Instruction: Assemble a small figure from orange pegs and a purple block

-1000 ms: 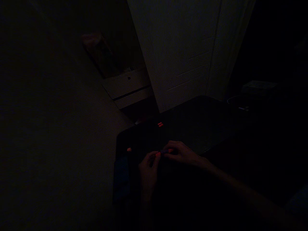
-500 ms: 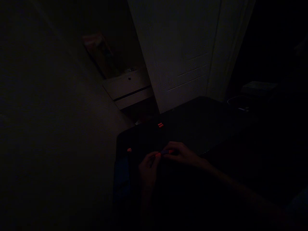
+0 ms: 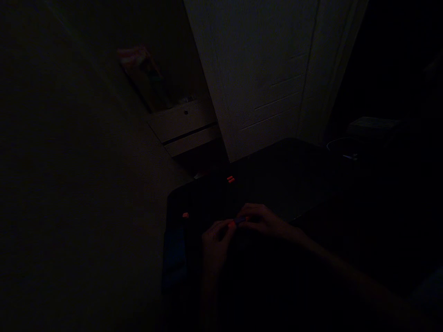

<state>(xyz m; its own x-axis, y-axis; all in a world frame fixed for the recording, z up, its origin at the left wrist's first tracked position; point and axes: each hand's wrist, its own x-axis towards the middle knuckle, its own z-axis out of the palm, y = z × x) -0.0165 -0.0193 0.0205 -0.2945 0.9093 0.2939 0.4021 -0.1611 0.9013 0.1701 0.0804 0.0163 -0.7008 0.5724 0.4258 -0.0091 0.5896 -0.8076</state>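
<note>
The scene is very dark. My left hand (image 3: 216, 242) pinches a small orange piece (image 3: 231, 224) between thumb and fingers. My right hand (image 3: 261, 219) has its fingers closed around a small dark bluish piece (image 3: 239, 221), and a bit of orange shows among these fingers. The two pieces meet end to end, low over the dark table; whether they are joined, I cannot tell. Beyond the hands lie two short orange sticks (image 3: 230, 179), side by side. To the left of my left hand sits a small pinkish-orange piece (image 3: 186, 215).
A flat dark-blue object (image 3: 175, 258) lies along the left edge of the black table (image 3: 277, 170). At the far right are a white cable (image 3: 350, 157) and a pale box-like thing (image 3: 374, 123). Behind the table stand a pale door-like panel (image 3: 256, 69) and drawers (image 3: 185, 122).
My left hand has shifted slightly right with the orange piece. The dark bluish piece has also moved a little to the right. My right hand is almost where it was.
</note>
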